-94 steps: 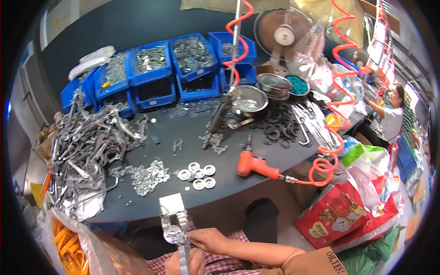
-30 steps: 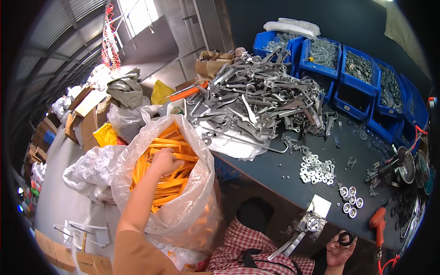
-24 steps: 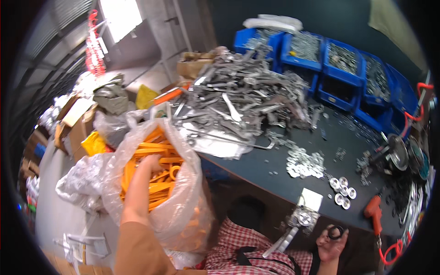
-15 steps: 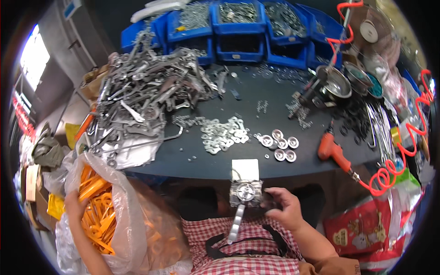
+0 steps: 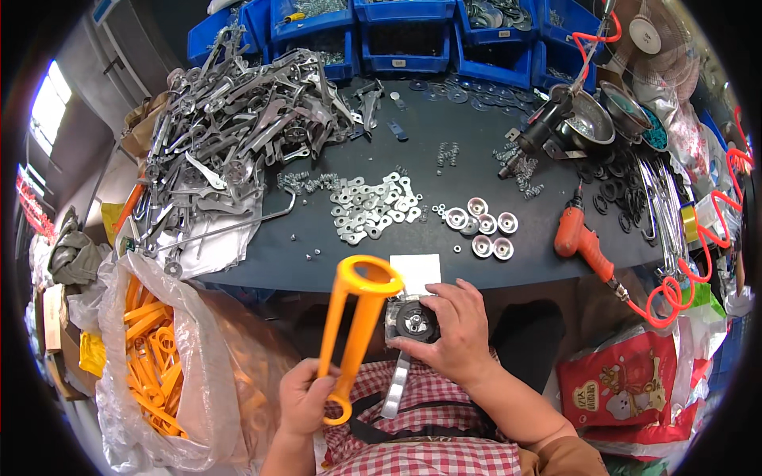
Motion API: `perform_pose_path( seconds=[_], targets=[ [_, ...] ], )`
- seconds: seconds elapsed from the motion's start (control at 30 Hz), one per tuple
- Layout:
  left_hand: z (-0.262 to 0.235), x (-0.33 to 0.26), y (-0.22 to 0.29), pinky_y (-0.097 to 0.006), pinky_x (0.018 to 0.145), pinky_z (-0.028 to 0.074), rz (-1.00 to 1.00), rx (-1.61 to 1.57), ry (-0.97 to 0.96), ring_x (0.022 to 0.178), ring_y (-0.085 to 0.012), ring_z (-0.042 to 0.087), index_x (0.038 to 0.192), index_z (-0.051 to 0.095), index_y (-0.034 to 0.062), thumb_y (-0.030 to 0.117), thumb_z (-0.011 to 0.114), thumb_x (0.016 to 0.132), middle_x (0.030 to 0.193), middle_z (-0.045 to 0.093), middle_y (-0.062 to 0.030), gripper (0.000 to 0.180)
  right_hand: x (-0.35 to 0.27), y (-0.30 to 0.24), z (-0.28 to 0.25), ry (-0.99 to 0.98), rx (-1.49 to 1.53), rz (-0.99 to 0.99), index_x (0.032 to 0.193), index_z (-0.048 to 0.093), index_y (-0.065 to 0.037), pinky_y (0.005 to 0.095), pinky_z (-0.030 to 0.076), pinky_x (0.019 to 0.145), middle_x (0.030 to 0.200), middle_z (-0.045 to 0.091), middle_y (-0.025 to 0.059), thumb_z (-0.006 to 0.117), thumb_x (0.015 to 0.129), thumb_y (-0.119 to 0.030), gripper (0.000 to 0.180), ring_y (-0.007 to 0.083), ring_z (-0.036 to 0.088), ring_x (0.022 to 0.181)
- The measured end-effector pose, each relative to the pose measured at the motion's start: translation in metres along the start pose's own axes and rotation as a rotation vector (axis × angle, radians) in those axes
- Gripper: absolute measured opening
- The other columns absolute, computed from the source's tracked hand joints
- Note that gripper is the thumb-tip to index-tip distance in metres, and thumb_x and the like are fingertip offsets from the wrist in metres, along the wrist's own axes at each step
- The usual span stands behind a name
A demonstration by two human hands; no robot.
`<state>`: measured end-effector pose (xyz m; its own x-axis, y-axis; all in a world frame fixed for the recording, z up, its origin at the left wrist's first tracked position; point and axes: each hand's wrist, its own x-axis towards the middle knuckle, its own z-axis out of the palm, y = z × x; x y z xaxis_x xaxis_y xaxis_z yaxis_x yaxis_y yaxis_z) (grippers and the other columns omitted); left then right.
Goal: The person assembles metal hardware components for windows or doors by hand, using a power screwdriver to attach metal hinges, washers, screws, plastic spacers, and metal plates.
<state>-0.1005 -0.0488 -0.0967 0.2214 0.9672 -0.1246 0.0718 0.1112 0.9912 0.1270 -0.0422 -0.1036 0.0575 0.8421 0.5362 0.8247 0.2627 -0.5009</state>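
Observation:
My left hand (image 5: pixel 305 395) is closed round the lower part of an orange plastic frame (image 5: pixel 357 321), which has a wide ring on top, two long side bars and a small ring at the bottom. It is held up and slightly tilted, left of the metal fixture. My right hand (image 5: pixel 456 329) grips the rim of a black round disc (image 5: pixel 415 320) between thumb and fingers. The disc lies on the fixture at the table's front edge, with a metal bolt end showing at its centre. A silver metal lever (image 5: pixel 397 387) sticks out of the fixture toward my lap.
A plastic bag (image 5: pixel 210 373) of orange frames stands at my left. On the table (image 5: pixel 317 262) are a heap of metal levers (image 5: pixel 254 119), small metal plates (image 5: pixel 373 208), silver cups (image 5: pixel 482 226) and an orange power driver (image 5: pixel 583 246) with a coiled red hose. Blue bins (image 5: pixel 405 62) line the back.
My left hand has come out of the bag with an orange frame and moved right. My right hand has moved left onto the fixture, where the black disc now covers the silver round part.

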Motion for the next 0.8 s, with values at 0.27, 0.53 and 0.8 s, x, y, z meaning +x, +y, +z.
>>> perform_pose_path(
  seconds=[0.27, 0.53, 0.8],
  targets=[
    [0.005, 0.019, 0.012, -0.019, 0.060, 0.040, -0.202, -0.164, -0.218, 0.065, -0.0050, 0.048, 0.091, 0.056, 0.0002, 0.019, 0.052, 0.085, 0.073, 0.054, -0.0005, 0.020, 0.003, -0.002, 0.004, -0.051, -0.099, 0.072, 0.090, 0.045, -0.004, 0.0479, 0.034, 0.090, 0.108, 0.045, 0.0161, 0.078, 0.047, -0.044, 0.067, 0.0329, 0.046, 0.098],
    [-0.002, 0.014, 0.005, -0.018, 0.046, 0.028, -0.365, -0.496, -0.328, 0.049, -0.0042, 0.031, 0.092, 0.051, -0.0025, 0.027, 0.042, 0.090, 0.059, 0.038, 0.0023, 0.031, 0.027, 0.030, -0.019, -0.507, 0.273, -0.142, 0.111, 0.048, -0.006, 0.0439, 0.029, 0.095, 0.116, 0.045, 0.0179, 0.074, 0.059, -0.037, 0.065, 0.0344, 0.040, 0.111],
    [-0.008, 0.004, 0.024, -0.017, 0.046, 0.029, -0.565, -0.527, -0.413, 0.050, -0.0045, 0.031, 0.097, 0.047, -0.0036, 0.032, 0.032, 0.093, 0.059, 0.037, 0.0018, 0.039, 0.036, 0.036, -0.017, -0.594, 0.341, -0.122, 0.108, 0.050, -0.005, 0.0423, 0.029, 0.096, 0.112, 0.050, 0.0160, 0.074, 0.061, -0.036, 0.061, 0.0315, 0.045, 0.107]
  ],
)
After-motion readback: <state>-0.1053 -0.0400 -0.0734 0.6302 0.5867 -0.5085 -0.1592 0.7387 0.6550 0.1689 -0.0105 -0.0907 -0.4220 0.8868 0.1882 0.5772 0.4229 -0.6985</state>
